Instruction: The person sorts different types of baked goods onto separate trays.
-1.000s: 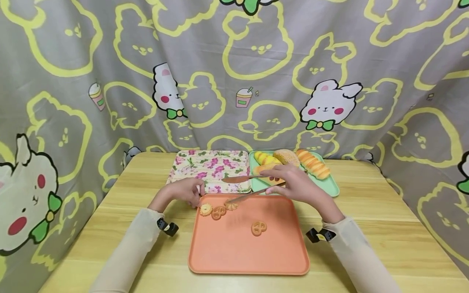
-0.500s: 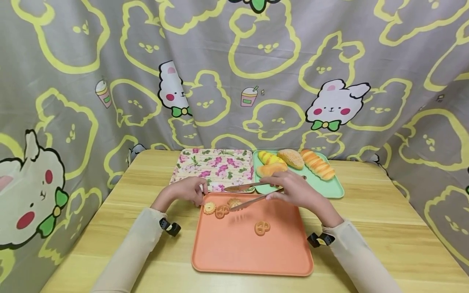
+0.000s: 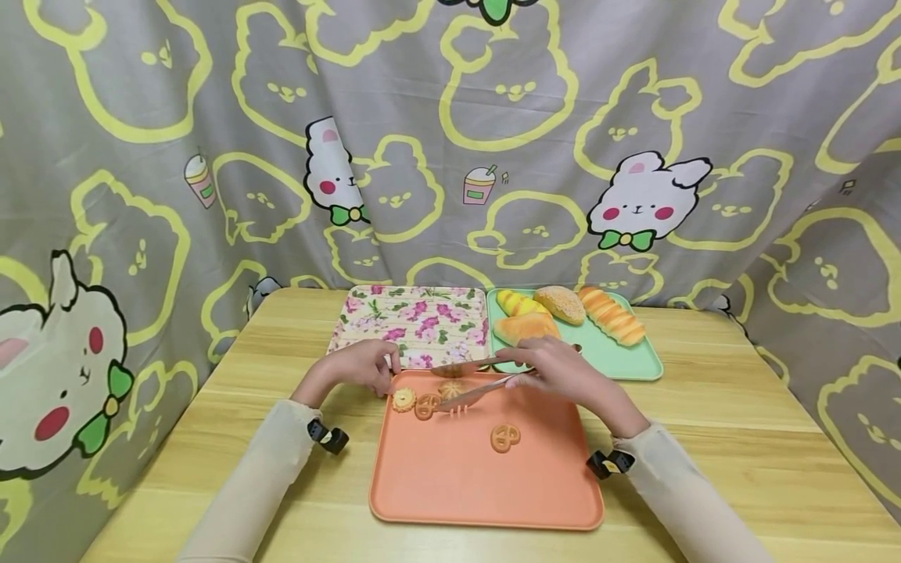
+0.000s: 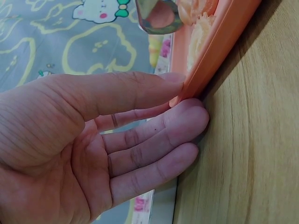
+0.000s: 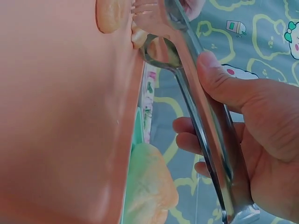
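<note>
My right hand grips a pair of metal tongs, thumb on one arm and fingers on the other. Their spread ends straddle a flower-shaped cookie, and the nearer end overlaps the edge of a pretzel cookie in the head view. These lie in the far left corner of the orange tray, beside a round cookie. Another pretzel cookie lies nearer the tray's middle. With its thumb on the rim and fingers against the outside, my left hand pinches the tray at that corner.
Behind the orange tray stands a floral tray. To its right, a green tray bears several toy breads, among them a striped loaf and a sesame bun. A patterned curtain hangs behind the wooden table.
The head view shifts slightly. The tongs' near end moves from the flower-shaped cookie toward the pretzel cookie beside it, and the far end lowers. My left hand stays at the tray corner.
</note>
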Tool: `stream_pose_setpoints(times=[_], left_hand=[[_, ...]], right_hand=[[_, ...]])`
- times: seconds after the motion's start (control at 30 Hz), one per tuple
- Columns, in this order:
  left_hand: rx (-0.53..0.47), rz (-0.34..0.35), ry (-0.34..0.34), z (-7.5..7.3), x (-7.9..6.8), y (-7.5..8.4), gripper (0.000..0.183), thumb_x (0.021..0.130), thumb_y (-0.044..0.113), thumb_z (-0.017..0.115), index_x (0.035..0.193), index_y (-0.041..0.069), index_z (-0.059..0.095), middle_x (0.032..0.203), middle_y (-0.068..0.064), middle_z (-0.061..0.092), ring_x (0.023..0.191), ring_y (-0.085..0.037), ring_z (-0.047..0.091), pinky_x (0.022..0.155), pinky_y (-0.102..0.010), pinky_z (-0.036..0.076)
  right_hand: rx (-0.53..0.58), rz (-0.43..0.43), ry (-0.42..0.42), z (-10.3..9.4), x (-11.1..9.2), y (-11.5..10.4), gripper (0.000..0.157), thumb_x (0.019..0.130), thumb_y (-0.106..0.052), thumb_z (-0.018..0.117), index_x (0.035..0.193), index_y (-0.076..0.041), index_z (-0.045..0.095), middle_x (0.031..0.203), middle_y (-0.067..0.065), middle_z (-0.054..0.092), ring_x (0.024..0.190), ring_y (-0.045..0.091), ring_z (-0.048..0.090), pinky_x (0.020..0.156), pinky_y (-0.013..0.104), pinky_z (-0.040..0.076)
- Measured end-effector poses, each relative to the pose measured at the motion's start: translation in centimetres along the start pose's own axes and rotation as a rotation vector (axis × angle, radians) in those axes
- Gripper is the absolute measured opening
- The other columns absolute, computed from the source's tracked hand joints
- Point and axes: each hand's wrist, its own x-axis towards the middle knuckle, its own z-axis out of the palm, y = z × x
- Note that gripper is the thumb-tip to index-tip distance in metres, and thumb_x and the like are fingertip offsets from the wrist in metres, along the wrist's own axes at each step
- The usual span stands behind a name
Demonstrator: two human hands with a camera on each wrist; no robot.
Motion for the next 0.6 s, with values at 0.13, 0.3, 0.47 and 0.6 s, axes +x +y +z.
stream_pose_setpoints(times=[0.13, 0.3, 0.47, 0.6], left_hand=[[-0.001, -0.006, -0.004, -0.03, -0.13, 0.17, 0.022, 0.08, -0.009, 0.066, 0.1, -0.006, 0.058, 0.075, -0.014, 0.073, 0.066, -0.016, 0.068, 0.064, -0.03, 0.053], [0.002, -0.024, 0.005, -0.04, -0.29, 0.15, 0.02, 0.082, -0.005, 0.074, 0.094, -0.006, 0.059, 0.075, -0.013, 0.073, 0.067, -0.018, 0.07, 0.066, -0.034, 0.057], [0.003, -0.028, 0.011, -0.02, -0.2, 0.01, 0.021, 0.081, -0.003, 0.076, 0.094, -0.006, 0.059, 0.075, -0.013, 0.072, 0.067, -0.018, 0.069, 0.066, -0.034, 0.057], [0.007, -0.028, 0.014, -0.02, -0.09, -0.01, 0.021, 0.081, -0.003, 0.076, 0.094, -0.006, 0.059, 0.075, -0.013, 0.072, 0.066, -0.018, 0.069, 0.066, -0.034, 0.057]], right_hand=[[-0.023, 0.007, 0.001, 0.18, -0.07, 0.02, 0.037, 0.091, -0.036, 0.073, 0.125, -0.02, 0.073, 0.089, -0.002, 0.07, 0.074, 0.01, 0.053, 0.069, 0.029, 0.042], [-0.05, 0.024, 0.007, 0.17, -0.08, -0.19, 0.035, 0.091, -0.037, 0.073, 0.122, -0.019, 0.074, 0.084, -0.005, 0.067, 0.071, 0.008, 0.05, 0.07, 0.031, 0.043], [-0.089, 0.018, 0.034, 0.1, -0.05, -0.39, 0.033, 0.09, -0.037, 0.074, 0.118, -0.019, 0.076, 0.08, -0.007, 0.064, 0.069, 0.008, 0.05, 0.075, 0.035, 0.045], [-0.102, 0.008, 0.06, 0.06, -0.03, -0.51, 0.031, 0.089, -0.037, 0.075, 0.115, -0.019, 0.077, 0.076, -0.008, 0.062, 0.067, 0.008, 0.049, 0.076, 0.036, 0.046]])
